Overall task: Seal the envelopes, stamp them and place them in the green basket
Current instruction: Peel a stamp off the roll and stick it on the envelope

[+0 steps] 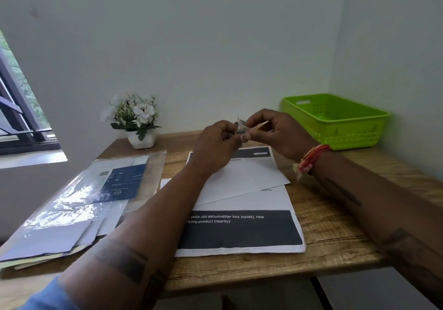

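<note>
potted white flowers (134, 118) back-left on wooden table (335, 233) | window (21, 108) left | clear plastic sleeve (79, 197) front-left

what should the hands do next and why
Probably finish freeing the stamp pinched between the left hand and right hand, then press it onto the white envelope lying right below them. The basket looks empty, so nothing seems finished yet.

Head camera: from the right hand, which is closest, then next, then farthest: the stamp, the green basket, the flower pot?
1. Stamp, pinched by the right hand and the left.
2. Green basket, on its right.
3. Flower pot, far left by the wall.
</note>
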`<state>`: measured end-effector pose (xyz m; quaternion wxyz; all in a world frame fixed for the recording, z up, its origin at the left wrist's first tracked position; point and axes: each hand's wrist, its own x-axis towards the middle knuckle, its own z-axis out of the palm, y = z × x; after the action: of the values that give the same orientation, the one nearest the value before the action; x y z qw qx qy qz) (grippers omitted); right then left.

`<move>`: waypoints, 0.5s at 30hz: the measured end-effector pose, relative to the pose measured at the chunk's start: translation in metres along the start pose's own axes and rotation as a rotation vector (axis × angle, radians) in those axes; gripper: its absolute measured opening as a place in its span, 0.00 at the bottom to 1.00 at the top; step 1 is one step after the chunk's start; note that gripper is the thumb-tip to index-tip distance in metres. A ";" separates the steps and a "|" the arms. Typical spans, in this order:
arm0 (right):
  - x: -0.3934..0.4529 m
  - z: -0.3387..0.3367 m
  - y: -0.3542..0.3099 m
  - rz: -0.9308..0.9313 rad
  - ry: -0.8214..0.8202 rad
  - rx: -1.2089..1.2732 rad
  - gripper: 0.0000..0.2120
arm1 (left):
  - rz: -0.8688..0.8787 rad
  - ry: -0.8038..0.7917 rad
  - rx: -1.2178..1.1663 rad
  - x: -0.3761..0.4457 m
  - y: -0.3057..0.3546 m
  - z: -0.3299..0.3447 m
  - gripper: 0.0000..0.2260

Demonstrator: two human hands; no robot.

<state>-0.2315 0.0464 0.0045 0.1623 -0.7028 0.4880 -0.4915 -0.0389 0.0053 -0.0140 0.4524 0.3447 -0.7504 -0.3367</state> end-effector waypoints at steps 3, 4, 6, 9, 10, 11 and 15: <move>0.002 0.003 0.004 -0.011 0.002 -0.023 0.08 | -0.035 -0.015 -0.073 -0.002 -0.002 0.000 0.11; 0.003 0.003 0.005 -0.016 0.000 -0.023 0.07 | -0.055 -0.020 -0.117 -0.002 -0.001 0.000 0.10; 0.003 0.002 0.005 -0.018 0.002 -0.014 0.06 | -0.098 -0.032 -0.219 -0.002 0.002 0.001 0.08; 0.001 0.001 0.005 0.001 -0.012 0.008 0.09 | -0.170 -0.042 -0.313 -0.003 0.008 0.004 0.12; 0.000 0.001 0.004 0.008 -0.027 0.024 0.10 | -0.193 -0.036 -0.317 -0.003 0.008 0.005 0.14; -0.001 0.001 0.002 0.018 -0.042 0.042 0.10 | -0.209 -0.023 -0.310 -0.004 0.009 0.005 0.14; -0.002 0.000 -0.001 0.087 -0.040 0.182 0.04 | -0.249 0.008 -0.329 -0.007 0.011 0.006 0.10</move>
<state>-0.2309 0.0490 0.0043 0.2564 -0.6730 0.4679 -0.5123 -0.0445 0.0178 -0.0101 0.4605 0.3576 -0.6350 -0.5068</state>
